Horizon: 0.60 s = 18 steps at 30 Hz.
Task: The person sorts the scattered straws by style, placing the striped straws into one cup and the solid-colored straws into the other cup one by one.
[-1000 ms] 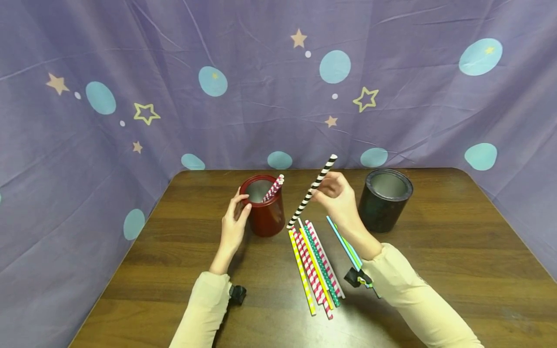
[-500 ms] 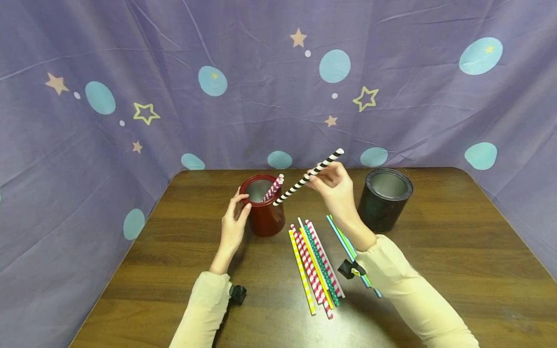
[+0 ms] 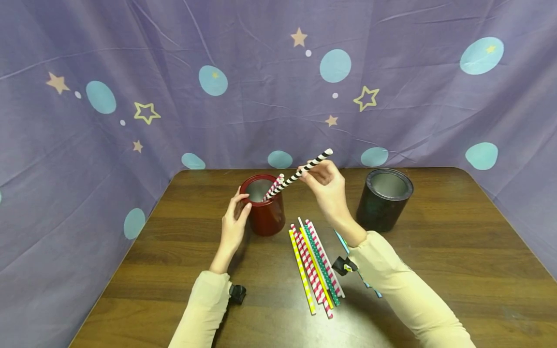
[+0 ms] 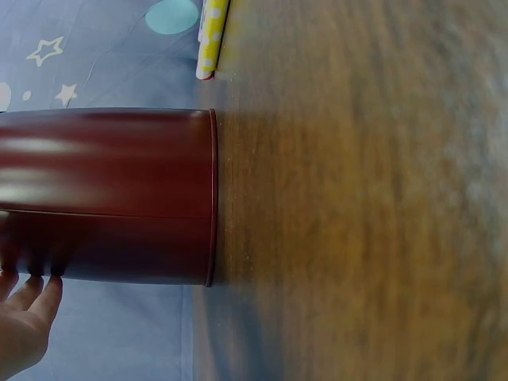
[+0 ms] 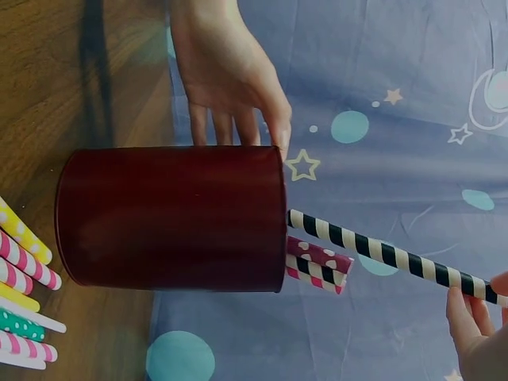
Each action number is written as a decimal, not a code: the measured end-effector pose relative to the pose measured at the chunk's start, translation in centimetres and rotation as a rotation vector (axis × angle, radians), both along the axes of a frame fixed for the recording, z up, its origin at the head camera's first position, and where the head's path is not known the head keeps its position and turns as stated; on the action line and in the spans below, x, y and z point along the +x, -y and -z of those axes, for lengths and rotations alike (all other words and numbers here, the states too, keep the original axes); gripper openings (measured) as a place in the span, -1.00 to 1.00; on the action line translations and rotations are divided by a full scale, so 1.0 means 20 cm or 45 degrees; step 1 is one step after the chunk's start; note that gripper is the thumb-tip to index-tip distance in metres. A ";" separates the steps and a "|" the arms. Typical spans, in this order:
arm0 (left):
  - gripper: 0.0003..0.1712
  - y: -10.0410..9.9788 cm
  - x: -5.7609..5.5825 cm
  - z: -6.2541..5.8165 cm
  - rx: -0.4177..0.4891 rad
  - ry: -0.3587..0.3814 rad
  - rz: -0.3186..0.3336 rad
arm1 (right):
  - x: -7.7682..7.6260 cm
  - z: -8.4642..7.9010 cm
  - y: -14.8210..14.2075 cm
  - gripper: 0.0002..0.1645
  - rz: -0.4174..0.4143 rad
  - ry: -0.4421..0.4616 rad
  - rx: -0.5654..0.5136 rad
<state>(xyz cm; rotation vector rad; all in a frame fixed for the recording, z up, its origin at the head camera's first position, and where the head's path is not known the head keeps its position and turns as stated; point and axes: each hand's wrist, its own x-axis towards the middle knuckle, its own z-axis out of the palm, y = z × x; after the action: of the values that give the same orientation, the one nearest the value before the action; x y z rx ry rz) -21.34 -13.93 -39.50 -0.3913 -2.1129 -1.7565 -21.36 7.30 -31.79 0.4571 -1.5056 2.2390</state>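
My right hand (image 3: 327,187) pinches a black-and-white striped paper straw (image 3: 300,172) near its upper part. The straw slants down to the left, its lower end at the mouth of a red can (image 3: 267,220). In the right wrist view, the straw (image 5: 389,255) meets the can's rim beside a few patterned straws (image 5: 319,264) that lean out of it. My left hand (image 3: 232,227) holds the can's left side, with fingers and thumb around the rim. The left wrist view shows its fingertips against the can's wall (image 4: 111,167).
Right of the red can, several striped, dotted and plain straws (image 3: 311,266) lie on the wooden table (image 3: 174,270). Blue and green straws (image 3: 342,240) lie partly under my right forearm. A black can (image 3: 380,210) stands farther right. A purple patterned curtain (image 3: 278,87) hangs behind.
My right hand has moved left and up with the striped straw, bringing its lower end from above the table to the red can's mouth. My left hand has stayed on the can.
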 end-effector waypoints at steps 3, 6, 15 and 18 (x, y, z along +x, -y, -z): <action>-0.65 0.00 0.00 0.00 -0.003 0.002 -0.001 | -0.01 0.01 0.02 -0.76 0.035 -0.014 0.050; -0.65 0.00 0.00 0.00 -0.003 0.000 -0.002 | -0.02 0.02 0.03 -0.77 0.059 -0.024 0.100; -0.65 0.00 0.00 0.00 -0.015 -0.004 -0.008 | -0.06 0.06 0.09 -0.74 0.107 -0.004 0.174; -0.65 0.00 0.00 0.00 -0.012 -0.008 -0.006 | -0.07 0.08 0.11 -0.73 0.126 0.016 0.185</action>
<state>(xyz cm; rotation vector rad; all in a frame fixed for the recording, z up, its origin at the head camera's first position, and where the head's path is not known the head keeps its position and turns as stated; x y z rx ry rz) -21.40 -13.90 -39.53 -0.3932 -2.1169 -1.7408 -22.84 5.11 -33.31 0.4027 -1.6673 2.0695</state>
